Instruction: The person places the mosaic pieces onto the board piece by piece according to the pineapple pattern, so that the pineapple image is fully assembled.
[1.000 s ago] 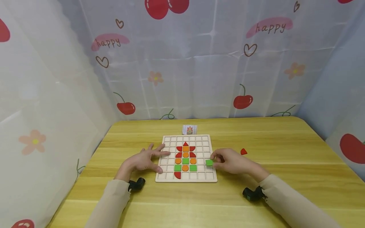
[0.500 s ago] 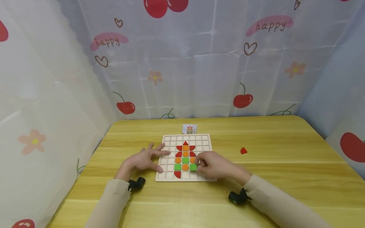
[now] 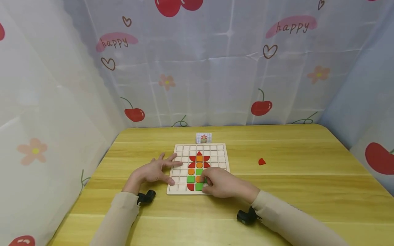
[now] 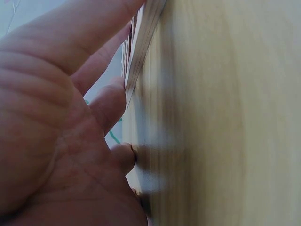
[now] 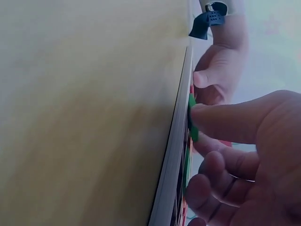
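Note:
A wooden grid board (image 3: 219, 153) lies on the table, with red, orange and green flat tiles set in its middle columns. My right hand (image 3: 226, 183) pinches a green square tile (image 3: 198, 187) over the bottom row, just right of a red quarter-circle tile (image 3: 190, 187). In the right wrist view that green tile (image 5: 193, 117) tilts at the board's edge under my thumb. My left hand (image 3: 155, 171) lies with fingers spread on the board's left side. Some tiles on the right of the pattern are hidden behind my right hand.
A small printed pattern card (image 3: 204, 138) lies just behind the board. One loose red quarter-circle tile (image 3: 261, 161) is on the wooden table (image 3: 286, 147) to the right. A patterned curtain (image 3: 227, 85) hangs behind the table.
My right hand has carried the green tile leftward from the board's right edge to the middle of the bottom row. My left hand has stayed in place.

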